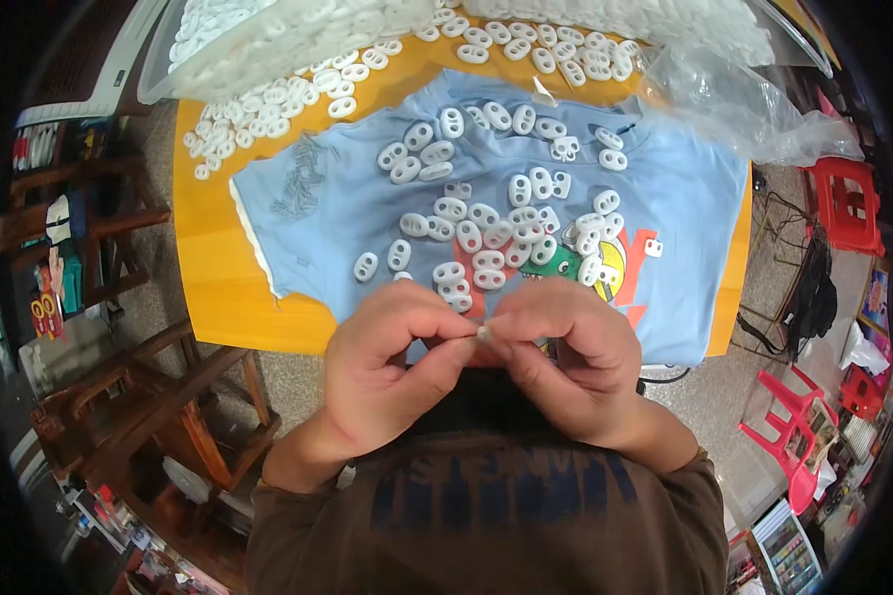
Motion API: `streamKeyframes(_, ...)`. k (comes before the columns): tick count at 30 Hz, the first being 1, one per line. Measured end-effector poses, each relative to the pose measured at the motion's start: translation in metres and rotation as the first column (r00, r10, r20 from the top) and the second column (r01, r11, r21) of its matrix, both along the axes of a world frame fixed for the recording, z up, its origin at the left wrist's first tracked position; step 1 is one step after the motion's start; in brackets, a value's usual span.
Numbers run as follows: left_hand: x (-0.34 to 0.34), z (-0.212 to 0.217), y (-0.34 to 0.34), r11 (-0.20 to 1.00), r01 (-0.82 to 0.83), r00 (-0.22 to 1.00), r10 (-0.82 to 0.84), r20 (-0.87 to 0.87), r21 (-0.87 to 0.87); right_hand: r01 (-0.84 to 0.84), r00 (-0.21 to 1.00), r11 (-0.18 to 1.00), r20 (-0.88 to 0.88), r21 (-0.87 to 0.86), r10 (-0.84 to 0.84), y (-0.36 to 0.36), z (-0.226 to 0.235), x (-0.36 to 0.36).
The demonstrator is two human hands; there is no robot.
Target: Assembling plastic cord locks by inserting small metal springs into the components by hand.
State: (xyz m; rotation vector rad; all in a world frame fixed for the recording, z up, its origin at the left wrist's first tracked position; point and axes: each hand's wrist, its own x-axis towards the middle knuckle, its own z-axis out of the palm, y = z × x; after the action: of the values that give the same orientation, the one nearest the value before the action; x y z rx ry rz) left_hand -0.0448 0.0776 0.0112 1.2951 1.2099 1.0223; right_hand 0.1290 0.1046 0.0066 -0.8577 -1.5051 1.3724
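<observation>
A T-shirt (367,198) lies spread on the table (213,297), and loose two-hole cord stoppers (486,238) are scattered over its middle and far part. Behind the shirt, at the table's far edge, more stoppers lie heaped, with a tray (169,69) at the far left and a plastic bag (734,109) at the far right. Both hands (476,357) meet at the table's near edge; a wooden chair (169,407) stands left, plastic stools (843,203) right.

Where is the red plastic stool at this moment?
In the head view, the red plastic stool stands on the floor at the far right, beside the orange table and below the clear plastic bag.
</observation>
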Motion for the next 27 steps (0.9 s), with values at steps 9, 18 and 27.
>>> streamKeyframes(9,-0.007,0.012,0.01,0.993,0.034,0.985,-0.014,-0.174,0.111,-0.013,0.999,0.992,-0.043,-0.125,0.007,0.0,0.002,0.004)
streamKeyframes(18,-0.024,-0.014,0.051,0.907,0.191,0.667,0.16,-0.728,0.375,-0.004,0.986,0.947,-0.161,-0.321,-0.051,0.002,0.005,0.012)
streamKeyframes(27,-0.025,-0.003,0.037,0.997,-0.075,0.985,0.073,-0.154,-0.008,0.008,0.979,0.951,-0.189,-0.309,-0.07,0.006,0.004,0.011)
